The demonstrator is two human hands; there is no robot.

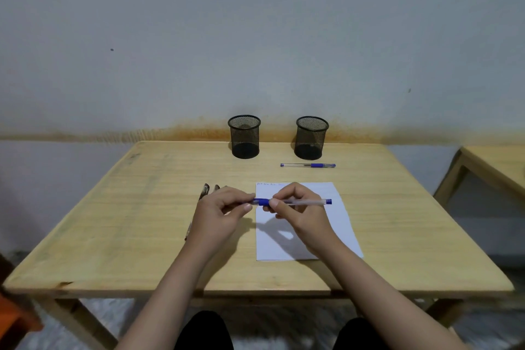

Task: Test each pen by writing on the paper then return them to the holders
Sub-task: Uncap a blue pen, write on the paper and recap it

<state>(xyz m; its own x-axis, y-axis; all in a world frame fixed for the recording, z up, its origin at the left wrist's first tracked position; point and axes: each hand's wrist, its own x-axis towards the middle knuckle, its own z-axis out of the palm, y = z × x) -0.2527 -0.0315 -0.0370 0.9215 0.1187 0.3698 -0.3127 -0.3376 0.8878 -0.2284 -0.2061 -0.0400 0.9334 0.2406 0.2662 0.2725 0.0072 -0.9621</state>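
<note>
A pale wall with a rusty stain band along its base backs a light wooden table. Above the table, both hands hold one blue pen level. The right hand pinches the barrel near its blue grip section between thumb and curled fingers; the left hand pinches the pen's left end with thumb and forefinger, its other fingers loosely curled. The clear barrel runs out to the right of the right-hand grip and ends in a blue plug.

Directly beneath the grip lies a white sheet of paper. A faint line of blue writing runs along the sheet's far edge, too small to read. Beyond the grip, past the paper, a second blue pen lies flat on the table. Farther still, two black mesh holders stand upright near the wall: one beyond the left hand, the other beyond the right. Just left of the left hand, more pens lie on the table, partly hidden by it. No brand marks can be made out.
</note>
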